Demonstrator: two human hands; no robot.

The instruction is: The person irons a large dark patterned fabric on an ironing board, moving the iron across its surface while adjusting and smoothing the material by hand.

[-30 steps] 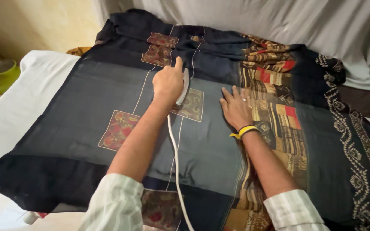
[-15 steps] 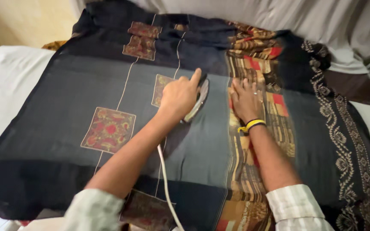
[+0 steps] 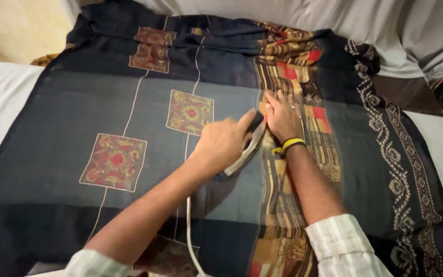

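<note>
Thin dark cloth point(image 3: 78, 107) spread flat over a white padded surface point(image 3: 1, 97), covering most of it — sheer in the middle, with square red-and-gold patches point(image 3: 113, 161) and a striped gold band point(image 3: 283, 205) down the right half. Likely light, soft and slippery; apt to crease or drift under a sliding weight, so best pinned flat with a palm rather than pinched.

On the cloth, near the striped band, an iron point(image 3: 247, 149) with a pale body and dark handle top, tilted toward the right. Probably the heavy, stiff, hot piece here — handle the only sensible place to take hold. White cord point(image 3: 189, 231) trailing back toward the body.

Left hand point(image 3: 221, 146) wrapped around the iron's handle, fingers curled shut, thumb stretched along the top. Right hand point(image 3: 283, 115) lying flat on the striped band just beside the iron's nose, fingers slightly spread and pressed down, not pinching anything; yellow wristband point(image 3: 288, 145) at the wrist.

Further out: a patterned pale border point(image 3: 390, 154) along the cloth's right edge, grey sheets point(image 3: 385, 31) bunched behind.
</note>
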